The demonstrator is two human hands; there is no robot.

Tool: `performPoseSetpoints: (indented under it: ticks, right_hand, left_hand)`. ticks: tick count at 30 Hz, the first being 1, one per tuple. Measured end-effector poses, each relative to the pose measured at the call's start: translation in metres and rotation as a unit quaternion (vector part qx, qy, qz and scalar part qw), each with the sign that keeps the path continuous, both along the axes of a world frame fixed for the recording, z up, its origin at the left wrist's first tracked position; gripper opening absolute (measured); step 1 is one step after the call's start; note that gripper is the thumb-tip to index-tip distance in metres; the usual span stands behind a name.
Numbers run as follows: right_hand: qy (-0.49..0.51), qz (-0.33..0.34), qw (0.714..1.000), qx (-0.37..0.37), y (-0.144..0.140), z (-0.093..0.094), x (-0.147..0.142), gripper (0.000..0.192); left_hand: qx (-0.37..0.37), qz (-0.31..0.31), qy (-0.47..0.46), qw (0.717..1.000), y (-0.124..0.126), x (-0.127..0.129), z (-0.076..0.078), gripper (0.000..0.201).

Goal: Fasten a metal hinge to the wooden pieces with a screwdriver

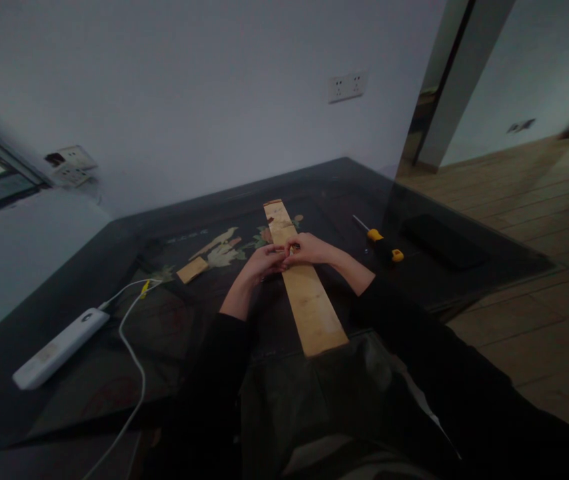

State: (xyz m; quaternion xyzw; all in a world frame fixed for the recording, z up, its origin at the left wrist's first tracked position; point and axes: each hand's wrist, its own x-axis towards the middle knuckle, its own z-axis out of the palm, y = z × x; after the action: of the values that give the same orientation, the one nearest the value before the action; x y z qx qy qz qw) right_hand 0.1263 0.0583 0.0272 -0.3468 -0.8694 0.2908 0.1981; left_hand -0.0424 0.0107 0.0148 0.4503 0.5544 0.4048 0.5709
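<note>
Table: a dark table [444,293] with a glossy top and an inlaid bird-and-leaf picture, pushed into the corner of a pale wall.
Plank: a long light wooden plank [309,300] lies lengthwise on the table, its near end over the table's near edge at the person's lap, its far end toward the wall.
Power strip: a white power strip [59,348] with a white cable lies on the table's left side, well apart from the plank.
Left hand: the left hand [263,262] rests at the plank's left edge, fingers curled toward the right hand; fingertips meet over the plank.
Right hand: the right hand [309,249] lies on top of the plank, fingers bent and pressed together around something too small to identify.
Screwdriver: a yellow-and-black screwdriver [381,243] lies right of the plank, near the right forearm.
Wood offcut: a small flat wood offcut [192,269] lies left of the hands.
</note>
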Motion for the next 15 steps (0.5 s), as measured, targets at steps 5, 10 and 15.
performPoseSetpoints:
  ticks: [5, 10, 15]
  right_hand:
    - [-0.005, -0.004, 1.0, 0.0, 0.0016, 0.0004, 0.0004, 0.021]
    - [-0.002, -0.007, 1.0, 0.011, 0.0036, -0.0024, -0.0002, 0.019]
    - [0.013, -0.008, 0.999, 0.028, 0.0028, -0.0014, 0.0, 0.019]
  left_hand:
    - [0.005, 0.01, 0.012, 1.0, -0.0001, -0.0006, 0.0024, 0.022]
    - [0.005, 0.021, 0.019, 1.0, -0.0019, 0.0015, 0.0056, 0.026]
    - [0.047, 0.025, 0.008, 0.999, -0.0007, 0.0016, 0.005, 0.022]
